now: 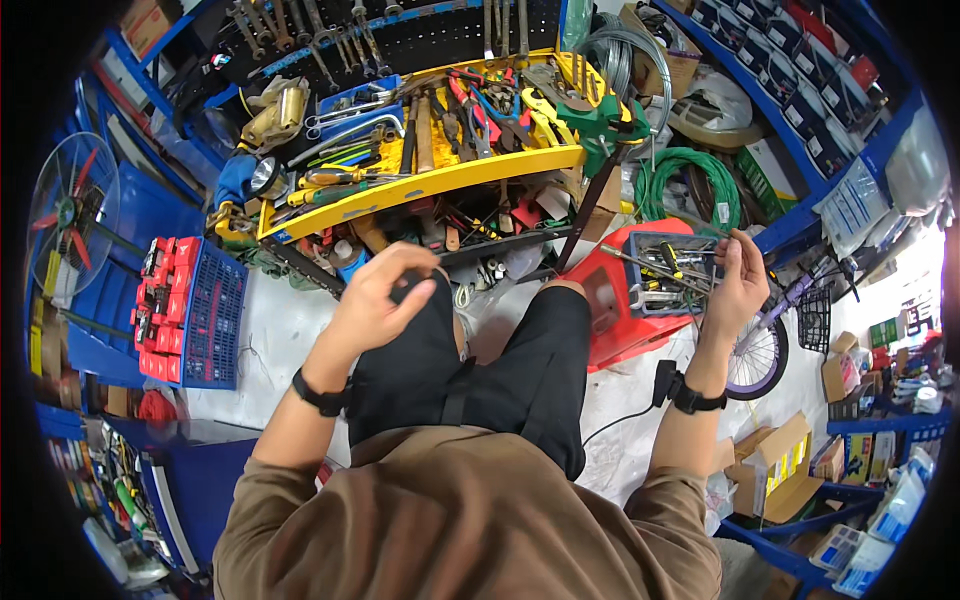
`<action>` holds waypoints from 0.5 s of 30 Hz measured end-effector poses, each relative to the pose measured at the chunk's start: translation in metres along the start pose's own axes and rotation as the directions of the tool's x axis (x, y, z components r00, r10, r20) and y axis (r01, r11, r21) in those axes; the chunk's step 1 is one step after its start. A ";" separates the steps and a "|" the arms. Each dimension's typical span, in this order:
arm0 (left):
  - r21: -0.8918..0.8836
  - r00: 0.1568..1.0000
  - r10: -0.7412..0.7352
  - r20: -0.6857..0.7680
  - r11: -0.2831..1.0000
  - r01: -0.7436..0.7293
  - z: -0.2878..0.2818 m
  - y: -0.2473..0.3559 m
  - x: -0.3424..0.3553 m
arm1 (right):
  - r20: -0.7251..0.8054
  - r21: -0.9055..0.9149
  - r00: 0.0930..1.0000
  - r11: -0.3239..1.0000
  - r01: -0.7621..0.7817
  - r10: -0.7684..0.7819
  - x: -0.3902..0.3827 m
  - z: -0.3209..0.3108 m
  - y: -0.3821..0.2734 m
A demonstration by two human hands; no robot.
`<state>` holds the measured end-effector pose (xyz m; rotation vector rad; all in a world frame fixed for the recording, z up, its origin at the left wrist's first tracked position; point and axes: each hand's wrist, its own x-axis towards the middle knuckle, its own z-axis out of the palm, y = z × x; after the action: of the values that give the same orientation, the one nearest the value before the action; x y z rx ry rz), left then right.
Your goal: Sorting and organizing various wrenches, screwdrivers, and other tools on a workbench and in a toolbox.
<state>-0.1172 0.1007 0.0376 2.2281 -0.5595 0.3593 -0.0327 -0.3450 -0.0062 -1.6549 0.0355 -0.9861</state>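
My left hand hovers over my left thigh, its fingers loosely curved and the thumb apart, with nothing seen in it. At the right, my right hand is beside a grey-blue tray of wrenches, sockets and a yellow-and-black screwdriver. A thin metal rod runs from its fingertips out over the tray's far edge; its kind is too small to tell. Beneath the tray stands a red plastic stool. In front of me, a yellow workbench tray carries hammers, pliers, screwdrivers and hex keys.
A green vise is fixed at the bench's right corner, near coiled green hose. On the left are a blue crate with red boxes and a fan. A bicycle wheel and an open carton lie to the right.
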 end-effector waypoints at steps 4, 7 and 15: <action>-0.199 0.998 0.002 0.067 0.980 0.011 0.015 0.020 0.023 | 0.262 0.601 0.955 0.750 -0.275 0.140 -0.026 0.024 -0.088; -0.442 0.996 -0.041 0.075 0.894 0.070 0.009 0.040 0.025 | 0.363 0.713 0.917 0.584 -0.387 0.166 -0.051 0.050 -0.127; -0.348 0.985 0.120 -0.124 0.924 -0.156 -0.021 0.028 0.013 | 0.467 0.656 0.863 0.578 -0.485 0.195 -0.081 0.094 -0.143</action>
<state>-0.1211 0.0966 0.0744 1.8160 -0.6729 0.4048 -0.0932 -0.1801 0.0651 -0.9337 -0.2581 -0.2875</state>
